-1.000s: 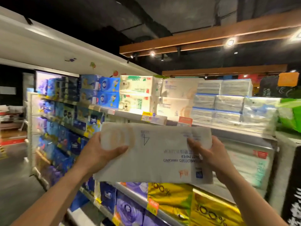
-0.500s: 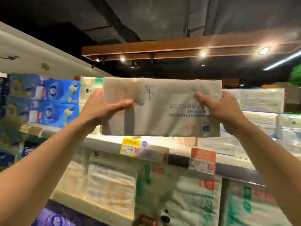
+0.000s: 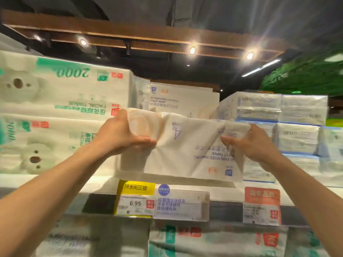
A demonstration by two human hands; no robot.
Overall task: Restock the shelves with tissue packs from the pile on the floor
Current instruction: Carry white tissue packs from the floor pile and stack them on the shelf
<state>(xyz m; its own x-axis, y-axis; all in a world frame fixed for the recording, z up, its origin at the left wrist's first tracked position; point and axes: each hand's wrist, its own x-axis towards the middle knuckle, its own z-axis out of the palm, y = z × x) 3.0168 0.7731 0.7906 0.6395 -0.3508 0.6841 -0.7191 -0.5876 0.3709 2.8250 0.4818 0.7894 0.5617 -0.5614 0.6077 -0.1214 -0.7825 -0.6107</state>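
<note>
A left hand (image 3: pixel 118 135) and a right hand (image 3: pixel 257 145) hold a tissue pack (image 3: pixel 185 151) over the front edge of a shop shelf (image 3: pixel 100 181).

The left thumb (image 3: pixel 143 140) lies flat across the pack's front, with the other fingers curled behind its left end. The right thumb (image 3: pixel 229 140) presses in near the right end, its fingers wrapped behind. Both hands are clamped on the pack. It is a soft, flat rectangle in thin, creased cream film, dimpled under the thumbs. A faint orange circle shows at the left, and the blue print reads upside down. Its long axis runs left to right along the shelf's front edge. Its lower edge sits just above that edge, and contact cannot be told. White green-printed packs (image 3: pixel 65 93) are stacked to the left. A matching cream pack (image 3: pixel 182 99) stands behind, and clear-wrapped stacks (image 3: pixel 297 117) sit to the right. A yellow price tag (image 3: pixel 135 198) is on the shelf's front edge.
</note>
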